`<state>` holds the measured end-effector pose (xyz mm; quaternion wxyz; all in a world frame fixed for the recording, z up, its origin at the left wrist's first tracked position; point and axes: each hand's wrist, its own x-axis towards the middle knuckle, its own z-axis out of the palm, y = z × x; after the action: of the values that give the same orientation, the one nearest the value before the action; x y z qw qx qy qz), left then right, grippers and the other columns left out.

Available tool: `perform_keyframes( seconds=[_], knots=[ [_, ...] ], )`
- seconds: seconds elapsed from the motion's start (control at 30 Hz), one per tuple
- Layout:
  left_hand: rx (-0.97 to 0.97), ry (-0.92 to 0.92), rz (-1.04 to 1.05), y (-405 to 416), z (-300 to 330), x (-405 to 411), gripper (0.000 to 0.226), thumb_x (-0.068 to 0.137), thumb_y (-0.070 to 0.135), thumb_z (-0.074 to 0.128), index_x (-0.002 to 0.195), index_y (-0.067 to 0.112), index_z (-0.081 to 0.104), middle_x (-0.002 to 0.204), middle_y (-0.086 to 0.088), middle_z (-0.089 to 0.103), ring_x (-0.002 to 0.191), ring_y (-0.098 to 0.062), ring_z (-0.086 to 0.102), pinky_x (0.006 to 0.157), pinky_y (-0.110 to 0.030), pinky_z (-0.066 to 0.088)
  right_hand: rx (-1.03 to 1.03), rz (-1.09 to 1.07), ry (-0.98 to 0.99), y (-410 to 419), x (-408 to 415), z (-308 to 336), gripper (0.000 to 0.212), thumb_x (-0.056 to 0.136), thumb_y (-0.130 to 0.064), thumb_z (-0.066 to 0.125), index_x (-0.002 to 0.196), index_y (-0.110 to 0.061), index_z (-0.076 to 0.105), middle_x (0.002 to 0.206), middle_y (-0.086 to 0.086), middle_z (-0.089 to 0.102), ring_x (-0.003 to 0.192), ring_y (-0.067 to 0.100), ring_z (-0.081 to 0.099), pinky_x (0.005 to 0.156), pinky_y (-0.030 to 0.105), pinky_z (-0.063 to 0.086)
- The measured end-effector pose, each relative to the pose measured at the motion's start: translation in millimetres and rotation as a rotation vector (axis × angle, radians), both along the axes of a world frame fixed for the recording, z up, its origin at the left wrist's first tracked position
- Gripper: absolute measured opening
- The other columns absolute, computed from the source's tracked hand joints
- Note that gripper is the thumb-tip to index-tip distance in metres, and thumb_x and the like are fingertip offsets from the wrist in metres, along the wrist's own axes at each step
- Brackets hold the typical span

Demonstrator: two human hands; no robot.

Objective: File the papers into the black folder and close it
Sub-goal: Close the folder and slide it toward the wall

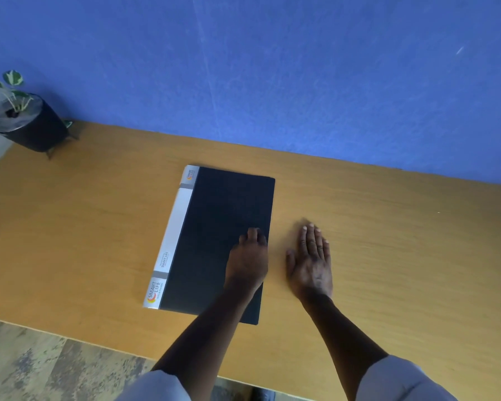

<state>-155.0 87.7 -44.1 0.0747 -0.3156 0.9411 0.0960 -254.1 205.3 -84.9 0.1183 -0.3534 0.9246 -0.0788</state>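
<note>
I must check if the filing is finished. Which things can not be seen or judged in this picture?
All in the head view:
- Papers: none visible; the shut cover of the black folder would hide any inside.
- Left hand: fingertips curl under, so their contact with the cover is hidden.
- Small print on the white spine strip: too small to read.
- Right hand: lies flat on the table, slightly blurred.

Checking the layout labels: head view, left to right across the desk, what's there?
Potted plant → black folder, closed, white spine on its left → left hand on the folder's right part → right hand flat on the table.
</note>
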Motion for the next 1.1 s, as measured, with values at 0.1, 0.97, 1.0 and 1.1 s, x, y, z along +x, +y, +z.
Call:
perform_keyframes(
  seconds=[0.1,0.97,1.0,1.1],
  knots=[
    [0.016,0.061,-0.001,-2.5,-3.3,21.5,0.050,0.097,0.023,0.054,0.144,0.012,0.040,0.131,-0.005,0.046,0.113,-0.023,0.051,0.090,-0.037,0.051,0.003,-0.002,0.015,0.4,0.6,0.7,0.068,0.103,-0.048,0.014,0.159,-0.013,-0.005,0.167,0.005,-0.008,0.154,0.019,-0.011,0.125,0.035,-0.005],
    [-0.021,0.086,0.126,-54.2,-7.6,145.3,0.057,0.096,0.030,0.054,0.149,0.014,0.040,0.158,-0.011,0.035,0.145,-0.030,0.034,0.116,-0.042,0.031,-0.011,-0.012,-0.099,-6.6,6.9,10.0,0.070,0.104,-0.033,0.042,0.159,-0.009,0.007,0.169,0.009,0.000,0.156,0.028,-0.002,0.127,0.044,0.007],
    [-0.025,0.087,0.125,-59.1,-6.4,146.4,0.057,0.096,0.030,0.054,0.149,0.014,0.040,0.158,-0.011,0.035,0.144,-0.030,0.034,0.116,-0.041,0.031,-0.024,-0.022,-0.102,-9.1,12.2,12.0,0.068,0.104,-0.033,0.043,0.159,-0.009,0.010,0.169,0.010,0.004,0.156,0.030,0.001,0.126,0.045,0.009],
    [-0.029,0.085,0.133,-73.8,-3.0,149.4,0.058,0.096,0.031,0.053,0.149,0.014,0.038,0.158,-0.011,0.034,0.144,-0.030,0.033,0.114,-0.042,0.033,-0.069,-0.042,-0.073,-15.8,36.0,20.2,0.060,0.102,-0.037,0.046,0.153,-0.010,0.029,0.163,0.010,0.023,0.151,0.032,0.018,0.124,0.047,0.021]
  ],
)
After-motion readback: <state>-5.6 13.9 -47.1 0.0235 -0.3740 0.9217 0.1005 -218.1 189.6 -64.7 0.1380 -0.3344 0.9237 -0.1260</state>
